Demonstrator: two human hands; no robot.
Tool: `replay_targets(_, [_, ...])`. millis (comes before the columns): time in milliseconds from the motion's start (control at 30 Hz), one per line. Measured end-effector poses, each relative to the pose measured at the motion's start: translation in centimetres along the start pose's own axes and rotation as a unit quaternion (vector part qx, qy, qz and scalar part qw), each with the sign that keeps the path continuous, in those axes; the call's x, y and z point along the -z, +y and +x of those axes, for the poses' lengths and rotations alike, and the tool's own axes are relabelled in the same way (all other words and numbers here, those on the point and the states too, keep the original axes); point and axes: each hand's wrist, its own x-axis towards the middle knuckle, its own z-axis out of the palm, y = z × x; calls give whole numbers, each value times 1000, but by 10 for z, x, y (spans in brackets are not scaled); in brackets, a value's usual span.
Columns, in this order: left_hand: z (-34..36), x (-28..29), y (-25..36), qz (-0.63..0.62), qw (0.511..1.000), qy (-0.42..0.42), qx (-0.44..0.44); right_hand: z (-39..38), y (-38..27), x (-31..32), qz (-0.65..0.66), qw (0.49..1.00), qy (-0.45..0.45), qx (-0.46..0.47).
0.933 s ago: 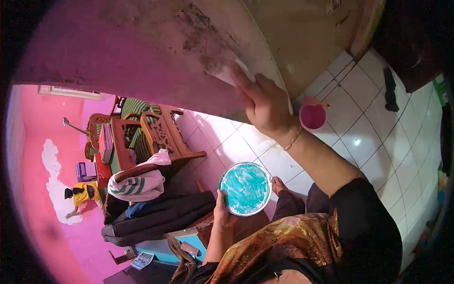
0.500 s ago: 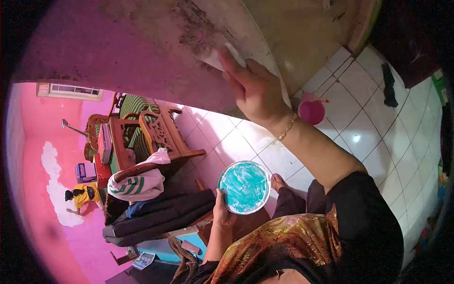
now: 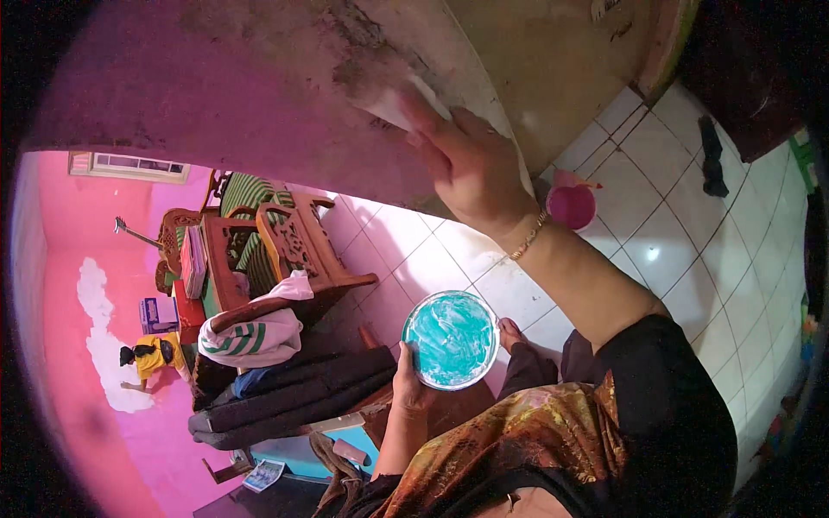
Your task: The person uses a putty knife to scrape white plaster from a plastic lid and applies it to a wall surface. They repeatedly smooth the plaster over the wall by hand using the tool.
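Observation:
My right hand (image 3: 479, 168) reaches up to the wall (image 3: 216, 104) and is closed on a pale flat scraper (image 3: 393, 110). The scraper's edge is pressed against the wall, beside a dark stained, rough patch (image 3: 354, 52). Fingers and motion blur cover part of the tool. Lower down, my left hand (image 3: 413, 388) grips the near left rim of a round teal lid (image 3: 449, 341). White paste is smeared over its face, which is turned up towards me.
On the tiled floor (image 3: 682, 224) stands a pink bucket (image 3: 572, 208); a dark cloth (image 3: 712, 160) lies farther right. Left are a carved wooden chair (image 3: 302, 237), a draped striped towel (image 3: 255, 337) and dark clothes (image 3: 294, 397). Another person (image 3: 158, 358) in yellow works at the pink wall.
My right hand and the scraper have shifted very slightly along the wall. My left hand and the lid have risen a little and moved slightly right.

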Motion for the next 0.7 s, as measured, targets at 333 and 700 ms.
replay_targets(333, [13, 14, -9, -38, 998, -45, -1, 16, 1, -2, 46, 999, 27, 0])
replay_targets(700, [14, 13, -6, -17, 999, -30, -4, 34, -6, 1, 39, 997, 64, 26])
